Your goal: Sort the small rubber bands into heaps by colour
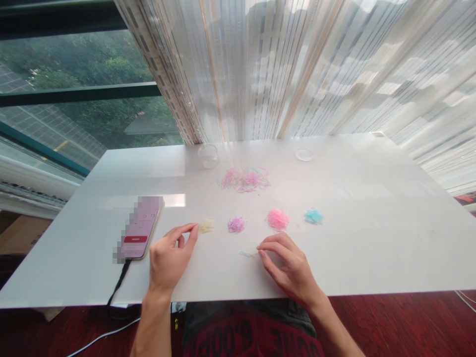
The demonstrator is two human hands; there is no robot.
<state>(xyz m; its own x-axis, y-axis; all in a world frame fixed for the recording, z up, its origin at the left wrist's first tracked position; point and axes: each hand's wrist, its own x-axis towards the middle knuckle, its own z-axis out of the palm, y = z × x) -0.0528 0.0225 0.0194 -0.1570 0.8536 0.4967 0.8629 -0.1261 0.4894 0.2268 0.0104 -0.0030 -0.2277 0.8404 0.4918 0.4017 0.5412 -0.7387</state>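
My left hand (171, 255) is pinched closed at the left edge of a small yellow pile (207, 226); what its fingertips hold is too small to make out. My right hand (284, 260) is also closed, thumb near forefinger, beside a few thin pale blue and yellowish strands (245, 254) on the table. Whether it grips one is unclear. In a row lie a purple pile (236, 224), a larger pink pile (278, 219) and a turquoise pile (314, 216). Behind them spreads a mixed heap (245, 179) of pink, purple and bluish strands.
On the white table (372, 238), a clear round container (208, 156) and a clear lid (304, 155) stand near the back edge. A phone (143, 228) with a black cable lies at the left. Curtains (260, 69) hang behind the table.
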